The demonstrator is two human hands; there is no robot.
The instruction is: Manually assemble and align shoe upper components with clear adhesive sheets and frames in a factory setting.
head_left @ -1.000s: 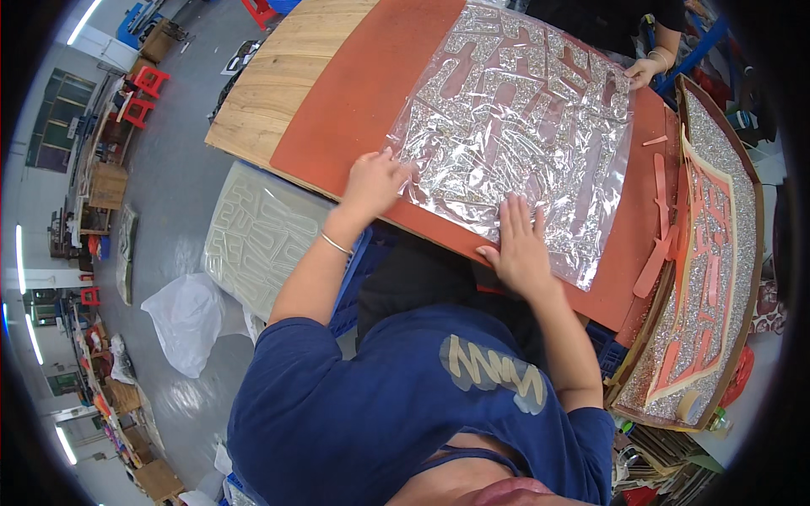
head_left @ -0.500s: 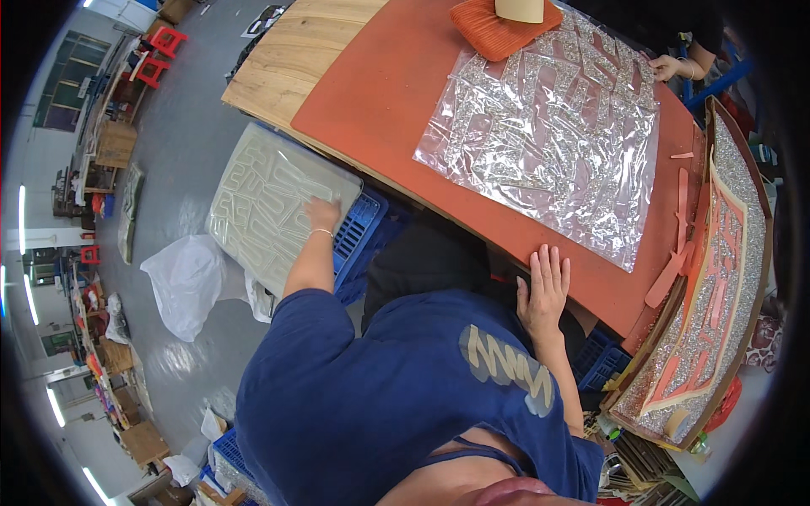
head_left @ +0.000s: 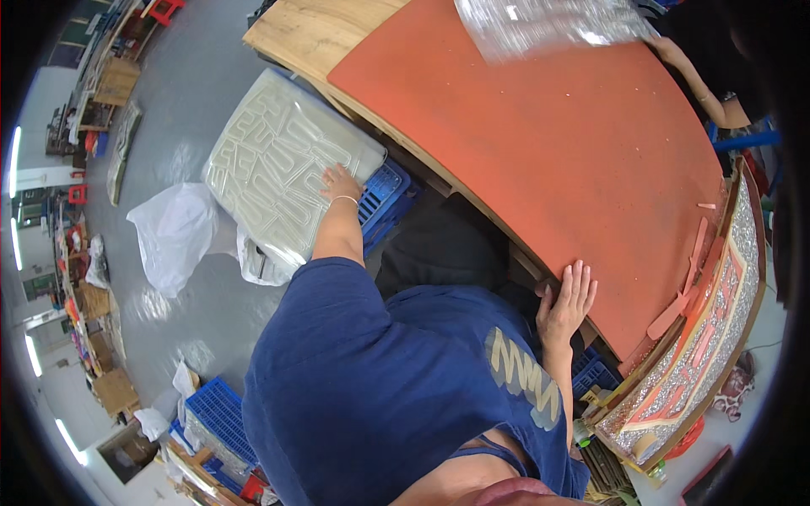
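The step seems to be reaching for the pale sheet (head_left: pixel 268 152), lying over the blue crate (head_left: pixel 382 196) beside the red mat (head_left: pixel 523 160): the left hand (head_left: pixel 340 184) rests on it, fingers apart, the right hand (head_left: pixel 566 309), straight-fingered, holds nothing at the mat's edge, and the next move likely calls for grasping a border.

White plastic bag (head_left: pixel 171 240) sits on grey floor (head_left: pixel 181 139), left of the left fingers (head_left: pixel 336 179). Blue crate (head_left: pixel 221 413) lies back and left of them. Red stool (head_left: pixel 164 10) stands far ahead-left; brown box (head_left: pixel 118 82) is well left. Silver glittery panel (head_left: pixel 732 327), brown-framed, is right of the right fingers (head_left: pixel 576 280), well apart. Blue bar (head_left: pixel 747 141) shows ahead-right of those.
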